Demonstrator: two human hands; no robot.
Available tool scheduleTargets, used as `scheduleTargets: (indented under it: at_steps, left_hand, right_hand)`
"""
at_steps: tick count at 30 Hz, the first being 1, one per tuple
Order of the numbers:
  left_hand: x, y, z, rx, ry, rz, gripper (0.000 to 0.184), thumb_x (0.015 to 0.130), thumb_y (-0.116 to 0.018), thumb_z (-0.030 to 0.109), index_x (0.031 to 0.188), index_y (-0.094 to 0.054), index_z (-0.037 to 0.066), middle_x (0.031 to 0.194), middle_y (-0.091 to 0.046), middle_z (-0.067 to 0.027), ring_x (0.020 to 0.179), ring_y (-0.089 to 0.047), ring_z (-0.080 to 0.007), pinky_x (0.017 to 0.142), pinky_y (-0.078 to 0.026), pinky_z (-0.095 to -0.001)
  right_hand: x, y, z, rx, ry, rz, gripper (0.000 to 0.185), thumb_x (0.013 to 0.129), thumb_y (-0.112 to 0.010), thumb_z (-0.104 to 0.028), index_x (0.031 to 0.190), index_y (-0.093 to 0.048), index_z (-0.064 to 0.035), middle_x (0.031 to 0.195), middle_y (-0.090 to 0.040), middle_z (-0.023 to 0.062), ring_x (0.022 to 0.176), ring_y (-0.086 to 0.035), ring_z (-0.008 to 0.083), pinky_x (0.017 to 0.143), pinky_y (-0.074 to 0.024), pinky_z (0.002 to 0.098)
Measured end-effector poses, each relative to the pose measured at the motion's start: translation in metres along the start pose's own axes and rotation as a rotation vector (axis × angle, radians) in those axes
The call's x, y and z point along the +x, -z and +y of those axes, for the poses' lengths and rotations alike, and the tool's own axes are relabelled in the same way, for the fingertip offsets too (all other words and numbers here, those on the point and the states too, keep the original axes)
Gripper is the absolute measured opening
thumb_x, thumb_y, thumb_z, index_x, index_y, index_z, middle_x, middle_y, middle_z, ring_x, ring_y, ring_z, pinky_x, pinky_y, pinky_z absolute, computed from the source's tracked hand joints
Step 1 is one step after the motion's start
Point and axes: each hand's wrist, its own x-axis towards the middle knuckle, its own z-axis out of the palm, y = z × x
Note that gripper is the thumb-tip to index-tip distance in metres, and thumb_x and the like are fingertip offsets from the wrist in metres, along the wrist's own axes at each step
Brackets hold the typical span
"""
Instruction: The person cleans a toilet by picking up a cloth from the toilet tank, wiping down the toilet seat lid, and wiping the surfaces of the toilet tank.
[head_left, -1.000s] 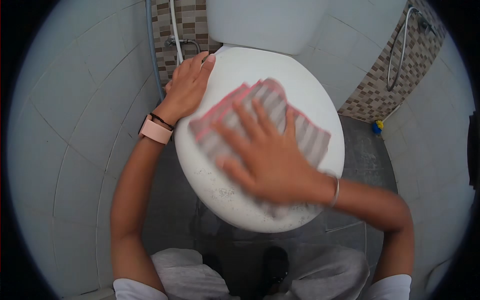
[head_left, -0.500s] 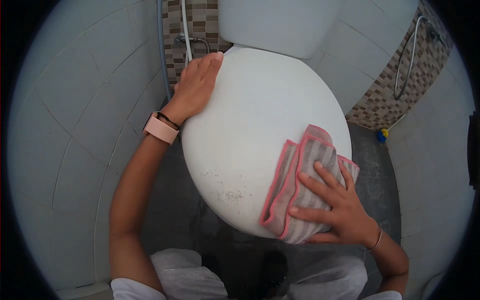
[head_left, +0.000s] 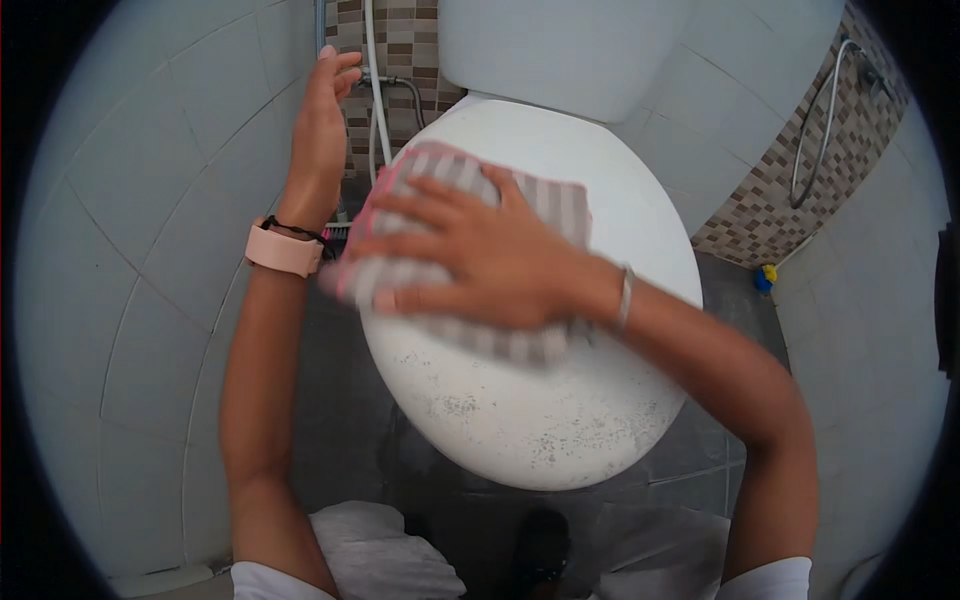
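A pink-edged, grey-and-white striped cloth [head_left: 562,205] is spread over the left side of a closed white toilet lid [head_left: 640,260]. My right hand [head_left: 490,255] presses on it, fingers spread, holding it against the lid; hand and cloth are slightly blurred. Part of the cloth hangs past the lid's left edge. My left hand [head_left: 322,135] is off the lid, beside the left wall, with its fingers extended and nothing in them. Dark specks [head_left: 575,440] mark the front of the lid.
The white tank [head_left: 560,50] stands behind the lid. A white hose [head_left: 375,100] and a pipe valve [head_left: 385,78] are at the back left. Tiled walls close in on both sides. A shower hose [head_left: 822,130] hangs at the right, above a blue-and-yellow object [head_left: 765,278].
My right hand has carried the cloth from the lid's front right to its left side, uncovering specks at the front. My left hand has come off the lid's edge, up and left.
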Motion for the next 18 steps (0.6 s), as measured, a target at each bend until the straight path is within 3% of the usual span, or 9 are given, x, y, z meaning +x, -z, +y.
scheduleTargets:
  at_steps: [3,4,7,8,11,12,15,18]
  left_hand:
    - [0.01,0.001,-0.038,0.172,-0.516,-0.1,0.052,0.107,-0.028,0.046,0.137,-0.053,0.012,0.139,-0.052,-0.0116,0.134,-0.045,-0.0263,0.114,-0.027,-0.0397]
    - [0.003,-0.003,-0.027,0.266,-0.412,-0.12,0.048,0.108,-0.03,0.039,0.137,-0.051,0.007,0.137,-0.053,-0.0127,0.131,-0.047,-0.0258,0.113,-0.031,-0.0366]
    - [-0.002,-0.016,-0.026,0.317,-0.392,-0.185,0.052,0.105,-0.039,0.044,0.131,-0.052,0.001,0.13,-0.055,-0.017,0.12,-0.053,-0.03,0.105,-0.039,-0.0385]
    - [-0.009,-0.018,-0.022,0.32,-0.3,-0.244,0.053,0.104,-0.04,0.047,0.133,-0.051,0.005,0.133,-0.054,-0.0164,0.124,-0.052,-0.0313,0.105,-0.039,-0.0376]
    - [-0.015,-0.023,-0.017,0.515,-0.375,-0.357,0.053,0.103,-0.04,0.049,0.137,-0.051,0.01,0.14,-0.051,-0.015,0.135,-0.044,-0.0319,0.108,-0.035,-0.0457]
    - [-0.009,-0.02,-0.04,0.817,-0.585,-0.427,0.05,0.105,-0.039,0.04,0.143,-0.046,0.009,0.148,-0.044,-0.0162,0.141,-0.036,-0.0351,0.116,-0.026,-0.0437]
    - [-0.038,-0.026,-0.001,0.82,-0.275,-0.59,0.054,0.102,-0.045,0.043,0.148,-0.043,0.016,0.154,-0.036,-0.0163,0.148,-0.024,-0.0358,0.117,-0.016,-0.0553]
    - [-0.04,-0.025,0.007,0.896,-0.258,-0.671,0.058,0.1,-0.047,0.044,0.151,-0.04,0.019,0.159,-0.029,-0.0161,0.151,-0.015,-0.0358,0.115,-0.008,-0.061]
  right_hand:
    - [0.035,0.001,0.045,0.001,-0.099,-0.049,0.07,0.093,-0.032,-0.075,0.148,-0.042,-0.0333,0.159,-0.032,0.007,0.149,-0.025,0.027,0.114,-0.011,0.0659]
    - [0.043,0.003,0.058,0.003,-0.132,-0.071,0.072,0.092,-0.031,-0.075,0.149,-0.041,-0.0325,0.159,-0.032,0.0063,0.149,-0.025,0.0258,0.115,-0.0108,0.0653]
    - [0.045,0.01,0.1,0.048,-0.278,-0.088,0.075,0.092,-0.033,-0.076,0.151,-0.039,-0.0308,0.159,-0.033,0.0056,0.149,-0.024,0.0239,0.115,-0.0116,0.0643]
    - [0.041,0.009,0.113,0.058,-0.318,-0.078,0.075,0.091,-0.033,-0.076,0.151,-0.038,-0.031,0.159,-0.032,0.0057,0.15,-0.023,0.0242,0.115,-0.0115,0.0641]
    - [0.031,0.011,0.146,0.073,-0.394,-0.038,0.078,0.09,-0.035,-0.077,0.152,-0.037,-0.0302,0.16,-0.031,0.0054,0.15,-0.021,0.0254,0.115,-0.0105,0.0657]
    - [0.024,0.012,0.147,0.081,-0.395,-0.03,0.079,0.089,-0.036,-0.077,0.151,-0.038,-0.0292,0.16,-0.031,0.0048,0.15,-0.021,0.0258,0.114,-0.0097,0.0676]
    - [0.006,0.005,0.15,0.075,-0.375,0.002,0.077,0.09,-0.035,-0.076,0.15,-0.041,-0.0271,0.16,-0.03,0.0065,0.15,-0.021,0.0279,0.113,-0.0087,0.0687]
    - [-0.007,0.006,0.144,0.042,-0.344,0.026,0.075,0.092,-0.034,-0.074,0.15,-0.042,-0.0263,0.159,-0.032,0.0094,0.149,-0.022,0.0302,0.114,-0.0091,0.0683]
